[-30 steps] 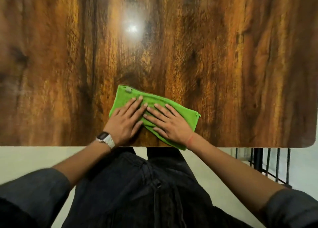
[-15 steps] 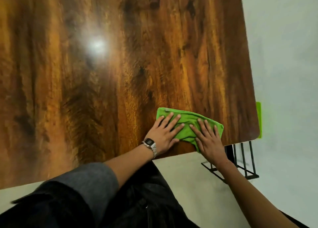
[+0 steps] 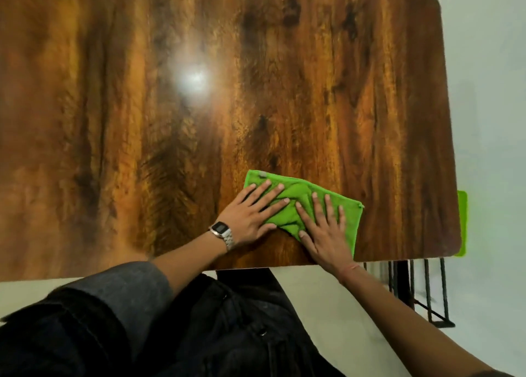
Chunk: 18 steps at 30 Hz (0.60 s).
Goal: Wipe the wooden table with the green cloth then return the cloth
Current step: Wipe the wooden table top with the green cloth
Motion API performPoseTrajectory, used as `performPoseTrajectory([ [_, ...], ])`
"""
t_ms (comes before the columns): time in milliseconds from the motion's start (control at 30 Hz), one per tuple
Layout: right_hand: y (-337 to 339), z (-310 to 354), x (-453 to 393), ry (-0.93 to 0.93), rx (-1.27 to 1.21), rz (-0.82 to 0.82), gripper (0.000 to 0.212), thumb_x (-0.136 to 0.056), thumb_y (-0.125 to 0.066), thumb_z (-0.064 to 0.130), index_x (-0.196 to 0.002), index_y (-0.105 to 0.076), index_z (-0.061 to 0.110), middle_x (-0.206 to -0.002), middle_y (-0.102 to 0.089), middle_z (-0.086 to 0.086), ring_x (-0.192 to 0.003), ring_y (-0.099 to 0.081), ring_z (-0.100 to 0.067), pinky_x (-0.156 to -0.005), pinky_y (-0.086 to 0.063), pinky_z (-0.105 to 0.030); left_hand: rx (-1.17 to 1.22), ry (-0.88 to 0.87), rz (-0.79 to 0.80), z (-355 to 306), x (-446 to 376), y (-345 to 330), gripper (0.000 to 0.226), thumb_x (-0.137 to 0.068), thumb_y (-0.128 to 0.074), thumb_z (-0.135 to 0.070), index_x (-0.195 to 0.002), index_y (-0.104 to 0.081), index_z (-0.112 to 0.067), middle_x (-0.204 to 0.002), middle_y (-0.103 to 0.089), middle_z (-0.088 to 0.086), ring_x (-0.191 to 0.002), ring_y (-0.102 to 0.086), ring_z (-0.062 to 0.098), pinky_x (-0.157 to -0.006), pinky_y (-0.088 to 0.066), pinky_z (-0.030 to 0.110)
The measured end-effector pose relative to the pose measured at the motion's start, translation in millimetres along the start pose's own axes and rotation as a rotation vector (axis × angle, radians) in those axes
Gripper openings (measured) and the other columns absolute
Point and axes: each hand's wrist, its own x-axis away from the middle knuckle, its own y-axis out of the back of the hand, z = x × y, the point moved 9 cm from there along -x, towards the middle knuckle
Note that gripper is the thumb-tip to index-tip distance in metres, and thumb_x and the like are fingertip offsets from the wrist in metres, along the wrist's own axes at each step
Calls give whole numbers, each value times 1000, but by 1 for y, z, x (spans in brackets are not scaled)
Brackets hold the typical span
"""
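Under your fingers (image 3: 266, 187), the green cloth (image 3: 308, 206) lies folded flat on the table (image 3: 170, 120), close to its near edge and toward its right end. Your left hand (image 3: 250, 213) presses the cloth's left half with the fingers spread and extended, palm overhanging onto bare wood. Your right hand (image 3: 327, 231) presses the right half the same way, fingers fanned and flat, not pinching any fabric. The spread posture distributes downward load across the whole pad, which appears intended to keep the cloth from bunching as it slides. The two hands meet near the cloth's middle, where the fabric is slightly ridged between them. Beyond your right fingers, a green item (image 3: 461, 223) projects past the table's right edge; what it is cannot be determined. Judged from this position, wiping is under way and the return step is not yet done.
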Motion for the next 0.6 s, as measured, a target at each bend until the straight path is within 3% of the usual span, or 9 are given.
performPoseTrajectory([
  [333, 12, 237, -57, 444, 27, 15, 65, -94, -39, 52, -154, -21, 36, -163, -18, -8, -150, -14, -37, -116, -16, -62, -78, 442, -8, 128, 213, 2, 61, -98, -28, -57, -152, -25, -28, -161, -21, 3, -147, -21, 29, -117, -22, 44],
  [500, 7, 344, -68, 624, 36, 43, 65, -96, -36, 51, -155, -15, 36, -165, -11, -8, -151, -7, -37, -117, -10, -62, -65, 658, 63, 171, 311, 4, 61, -96, -30, -54, -152, -25, -29, -161, -20, 3, -147, -22, 30, -116, -25, 49],
  [600, 3, 390, -71, 683, 41, 73, 64, -97, -35, 50, -156, -13, 36, -165, -6, -6, -151, -3, -37, -117, -7, -63, -15, 799, 68, 186, 348, 14, 63, -89, -36, -44, -149, -35, -27, -159, -25, 5, -147, -22, 30, -117, -23, 52],
])
